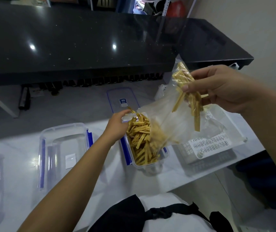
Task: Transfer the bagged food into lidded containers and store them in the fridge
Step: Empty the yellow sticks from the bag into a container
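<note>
Right hand [217, 91] pinches the raised bag [175, 114], left hand [117, 126] grips the box [144, 163]; a steady tilt should avoid spills.

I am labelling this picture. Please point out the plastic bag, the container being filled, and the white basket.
plastic bag [164, 114], head view, its clear middle part.
container [148, 166], head view, its near clear wall.
white basket [212, 143], head view, its slotted side.

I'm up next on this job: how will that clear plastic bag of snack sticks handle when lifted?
Probably floppy: the plastic bag sags and creases below the right hand gripping its upper end. Likely light, since one hand holds it aloft. The sticks seem to slide out freely into the container, so tilting risks spills.
</note>
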Action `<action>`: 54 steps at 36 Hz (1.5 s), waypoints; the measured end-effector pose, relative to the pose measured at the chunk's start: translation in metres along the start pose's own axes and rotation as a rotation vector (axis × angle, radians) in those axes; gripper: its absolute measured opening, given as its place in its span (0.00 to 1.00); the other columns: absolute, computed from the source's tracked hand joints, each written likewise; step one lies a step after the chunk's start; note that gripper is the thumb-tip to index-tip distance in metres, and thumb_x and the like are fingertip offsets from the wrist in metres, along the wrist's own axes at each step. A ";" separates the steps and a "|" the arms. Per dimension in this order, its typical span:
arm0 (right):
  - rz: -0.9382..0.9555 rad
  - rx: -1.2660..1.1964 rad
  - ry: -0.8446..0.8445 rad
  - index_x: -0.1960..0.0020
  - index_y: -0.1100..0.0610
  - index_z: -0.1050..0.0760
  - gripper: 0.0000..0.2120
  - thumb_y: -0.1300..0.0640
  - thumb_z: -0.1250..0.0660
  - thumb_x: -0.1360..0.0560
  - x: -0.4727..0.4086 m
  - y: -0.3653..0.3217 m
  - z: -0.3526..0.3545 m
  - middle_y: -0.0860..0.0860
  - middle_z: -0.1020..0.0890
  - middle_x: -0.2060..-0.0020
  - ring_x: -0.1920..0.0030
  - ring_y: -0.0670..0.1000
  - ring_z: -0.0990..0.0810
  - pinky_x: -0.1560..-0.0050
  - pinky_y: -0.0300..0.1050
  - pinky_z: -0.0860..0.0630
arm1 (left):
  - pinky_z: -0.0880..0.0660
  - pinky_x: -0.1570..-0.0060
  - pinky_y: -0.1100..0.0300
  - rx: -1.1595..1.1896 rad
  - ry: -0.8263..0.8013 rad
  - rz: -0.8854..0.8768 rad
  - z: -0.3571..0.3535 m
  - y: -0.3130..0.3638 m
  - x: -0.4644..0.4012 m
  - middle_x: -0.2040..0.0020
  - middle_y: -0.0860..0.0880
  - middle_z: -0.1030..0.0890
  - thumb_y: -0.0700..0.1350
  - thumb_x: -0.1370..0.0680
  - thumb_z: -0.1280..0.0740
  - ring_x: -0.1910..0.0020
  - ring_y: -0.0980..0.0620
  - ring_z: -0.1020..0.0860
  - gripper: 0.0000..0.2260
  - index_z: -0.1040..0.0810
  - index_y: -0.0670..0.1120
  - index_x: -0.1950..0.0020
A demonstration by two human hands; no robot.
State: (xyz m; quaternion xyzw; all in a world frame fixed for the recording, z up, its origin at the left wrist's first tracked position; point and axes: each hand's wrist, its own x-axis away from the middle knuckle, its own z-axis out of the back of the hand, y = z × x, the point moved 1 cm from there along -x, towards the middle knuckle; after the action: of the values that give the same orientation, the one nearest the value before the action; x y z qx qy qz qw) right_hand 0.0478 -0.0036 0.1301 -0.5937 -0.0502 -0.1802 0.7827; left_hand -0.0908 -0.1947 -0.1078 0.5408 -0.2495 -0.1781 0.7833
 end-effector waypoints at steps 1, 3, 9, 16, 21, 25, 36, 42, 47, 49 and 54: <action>0.005 0.000 0.002 0.52 0.59 0.15 0.14 0.56 0.23 0.36 0.001 0.000 0.000 0.57 0.15 0.58 0.61 0.53 0.16 0.62 0.45 0.19 | 0.23 0.41 0.52 -0.008 -0.016 0.001 0.000 0.001 0.000 0.36 0.50 0.26 0.41 0.21 0.31 0.39 0.49 0.25 0.21 0.26 0.52 0.28; 0.010 0.001 0.003 0.52 0.58 0.14 0.14 0.55 0.23 0.37 0.002 -0.002 0.001 0.57 0.15 0.58 0.61 0.53 0.16 0.62 0.44 0.19 | 0.23 0.38 0.49 -0.016 -0.028 0.017 0.000 0.002 -0.001 0.32 0.49 0.26 0.42 0.21 0.30 0.36 0.47 0.25 0.22 0.27 0.53 0.27; 0.019 0.026 0.018 0.51 0.58 0.14 0.14 0.55 0.24 0.35 0.005 -0.007 0.005 0.57 0.15 0.58 0.60 0.53 0.16 0.59 0.45 0.18 | 0.22 0.39 0.46 0.015 0.047 0.047 0.001 -0.003 0.004 0.35 0.49 0.21 0.41 0.21 0.31 0.39 0.47 0.22 0.20 0.25 0.52 0.29; -0.001 0.067 0.038 0.52 0.57 0.14 0.15 0.54 0.23 0.38 0.003 -0.008 0.005 0.56 0.15 0.58 0.60 0.52 0.16 0.59 0.46 0.18 | 0.22 0.45 0.55 0.100 0.153 0.064 0.003 -0.017 0.022 0.32 0.48 0.25 0.41 0.18 0.35 0.37 0.50 0.24 0.19 0.26 0.55 0.29; 0.002 0.103 0.060 0.52 0.58 0.14 0.17 0.53 0.23 0.39 0.003 -0.013 0.005 0.56 0.15 0.58 0.60 0.53 0.16 0.57 0.49 0.17 | 0.23 0.60 0.64 0.170 0.170 0.110 0.002 -0.025 0.032 0.34 0.50 0.24 0.38 0.18 0.38 0.42 0.49 0.22 0.19 0.26 0.55 0.30; 0.024 0.091 0.049 0.52 0.58 0.15 0.15 0.54 0.24 0.37 0.004 -0.020 0.008 0.56 0.15 0.59 0.61 0.52 0.17 0.60 0.46 0.18 | 0.24 0.63 0.67 0.183 0.161 0.118 0.000 -0.027 0.035 0.38 0.50 0.21 0.37 0.18 0.39 0.47 0.53 0.20 0.20 0.26 0.55 0.30; 0.024 0.064 0.020 0.52 0.58 0.16 0.14 0.54 0.26 0.35 0.009 -0.025 0.018 0.55 0.16 0.61 0.61 0.52 0.17 0.62 0.43 0.19 | 0.23 0.51 0.58 0.152 0.163 0.112 -0.003 -0.023 0.034 0.31 0.49 0.26 0.38 0.18 0.38 0.40 0.49 0.24 0.19 0.26 0.54 0.29; -0.031 0.103 0.081 0.51 0.60 0.16 0.10 0.59 0.25 0.32 0.003 -0.002 0.003 0.57 0.15 0.59 0.62 0.52 0.17 0.56 0.49 0.18 | 0.21 0.48 0.56 0.184 0.154 0.114 -0.004 -0.025 0.036 0.29 0.50 0.28 0.40 0.18 0.37 0.38 0.49 0.24 0.18 0.25 0.56 0.31; -0.045 0.073 0.137 0.52 0.61 0.15 0.07 0.62 0.26 0.29 0.000 0.003 0.002 0.57 0.15 0.59 0.60 0.53 0.17 0.53 0.51 0.17 | 0.25 0.55 0.63 0.192 0.143 0.117 -0.004 -0.025 0.036 0.29 0.50 0.29 0.40 0.18 0.36 0.38 0.50 0.25 0.18 0.25 0.56 0.31; -0.017 0.077 0.152 0.52 0.60 0.15 0.05 0.62 0.27 0.28 0.001 -0.002 0.005 0.56 0.15 0.60 0.61 0.53 0.17 0.54 0.50 0.17 | 0.25 0.56 0.65 0.181 0.142 0.117 -0.004 -0.025 0.036 0.29 0.50 0.29 0.40 0.18 0.36 0.38 0.49 0.25 0.18 0.25 0.55 0.30; 0.049 0.057 0.125 0.53 0.58 0.15 0.08 0.57 0.26 0.31 0.005 -0.018 0.015 0.54 0.16 0.60 0.62 0.50 0.17 0.60 0.44 0.18 | 0.25 0.57 0.66 0.154 0.149 0.109 -0.006 -0.028 0.035 0.28 0.51 0.31 0.40 0.18 0.35 0.45 0.55 0.25 0.17 0.25 0.57 0.33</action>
State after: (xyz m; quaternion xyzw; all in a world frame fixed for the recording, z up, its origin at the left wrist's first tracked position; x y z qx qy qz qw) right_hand 0.0482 0.0058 0.1522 -0.5598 0.0081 -0.1963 0.8050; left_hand -0.0592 -0.2196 -0.1286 0.5967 -0.2324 -0.0750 0.7645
